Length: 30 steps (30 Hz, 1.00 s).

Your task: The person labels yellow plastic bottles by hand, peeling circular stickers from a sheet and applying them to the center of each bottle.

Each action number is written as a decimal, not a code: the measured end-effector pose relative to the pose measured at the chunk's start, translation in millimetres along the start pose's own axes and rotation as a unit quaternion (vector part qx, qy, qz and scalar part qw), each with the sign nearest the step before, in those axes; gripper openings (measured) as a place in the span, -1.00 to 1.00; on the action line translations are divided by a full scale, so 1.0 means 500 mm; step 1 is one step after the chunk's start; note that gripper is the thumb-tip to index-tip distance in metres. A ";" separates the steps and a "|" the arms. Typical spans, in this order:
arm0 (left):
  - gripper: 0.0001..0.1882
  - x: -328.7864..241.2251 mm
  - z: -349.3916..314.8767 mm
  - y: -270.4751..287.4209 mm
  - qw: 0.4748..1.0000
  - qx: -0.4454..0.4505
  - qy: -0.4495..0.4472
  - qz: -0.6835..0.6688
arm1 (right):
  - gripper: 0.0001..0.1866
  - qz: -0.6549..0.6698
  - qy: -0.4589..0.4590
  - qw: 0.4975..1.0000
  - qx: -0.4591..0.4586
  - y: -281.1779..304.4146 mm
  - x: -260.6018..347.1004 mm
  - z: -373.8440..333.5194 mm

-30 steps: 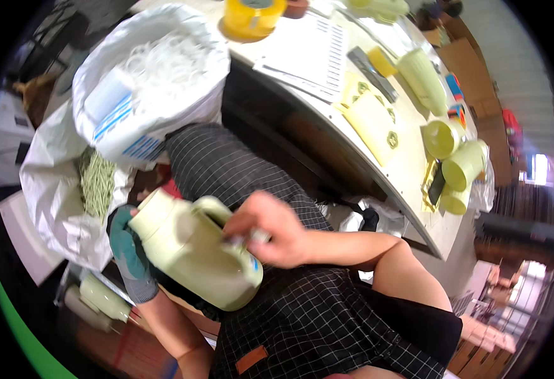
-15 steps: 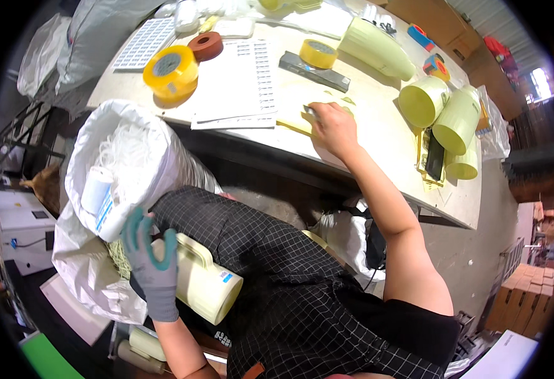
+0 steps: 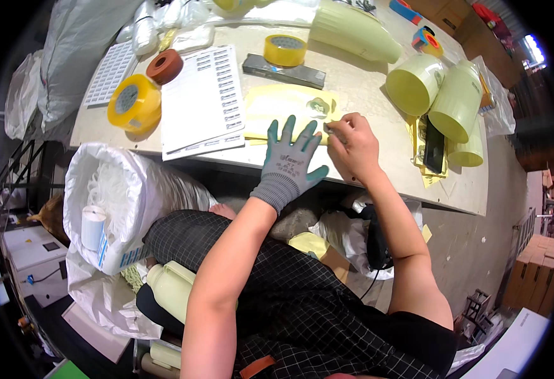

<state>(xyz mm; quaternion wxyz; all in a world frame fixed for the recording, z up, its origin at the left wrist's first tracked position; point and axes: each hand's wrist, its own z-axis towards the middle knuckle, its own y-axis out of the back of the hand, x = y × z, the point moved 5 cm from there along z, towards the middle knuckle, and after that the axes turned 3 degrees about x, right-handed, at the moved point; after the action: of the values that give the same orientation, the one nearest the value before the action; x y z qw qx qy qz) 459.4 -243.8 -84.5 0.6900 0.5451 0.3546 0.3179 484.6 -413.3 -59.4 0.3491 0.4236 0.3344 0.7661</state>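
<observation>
My left hand point(image 3: 291, 161), in a grey and green glove, reaches over the table's front edge. Its fingers are spread, with the tips on the lower edge of a yellow sheet point(image 3: 273, 104). Just right of it, my bare right hand point(image 3: 358, 148) pinches something small and dark at the sheet's right corner; what it is I cannot make out. A greenish transparent patch point(image 3: 318, 107) shows on the sheet. Under my left forearm a pale green jug point(image 3: 170, 287) with a handle lies by my thigh, partly hidden by the arm.
Left on the table point(image 3: 365, 82) are label sheets point(image 3: 191, 101), a yellow tape roll point(image 3: 134, 104) and a brown roll point(image 3: 164, 66). Behind the sheet another tape roll point(image 3: 285, 50) sits on a long grey box point(image 3: 261, 68). Pale green containers point(image 3: 457, 104) stand right. A white sack point(image 3: 163, 183) stands left.
My left hand has left the jug by my thigh and come up to the yellow sheet, fingers spread. My right hand has shifted slightly right and down, still pinching. The view has shifted too.
</observation>
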 end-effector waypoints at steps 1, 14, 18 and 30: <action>-0.15 0.000 0.001 -0.007 1.000 0.001 -0.003 0.003 | -0.84 -0.023 0.014 1.000 0.014 -0.004 -0.003 -0.002; -0.18 -0.005 -0.004 -0.013 1.000 -0.005 0.013 -0.012 | -0.77 -0.037 0.009 0.998 0.046 -0.025 -0.012 0.030; -0.19 -0.018 0.007 -0.001 1.000 0.003 0.005 -0.011 | -0.73 0.275 -0.121 0.954 -0.014 -0.036 -0.123 0.057; -0.04 0.056 -0.213 0.148 0.636 0.003 0.242 -0.733 | -0.55 0.213 0.175 0.961 0.000 0.058 0.238 0.039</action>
<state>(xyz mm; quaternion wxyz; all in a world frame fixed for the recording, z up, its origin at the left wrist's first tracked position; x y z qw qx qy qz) 381.9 -149.4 -32.5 0.5845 0.0117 0.7928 -0.1722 446.9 -327.2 21.5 0.1139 0.3444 0.2926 0.8848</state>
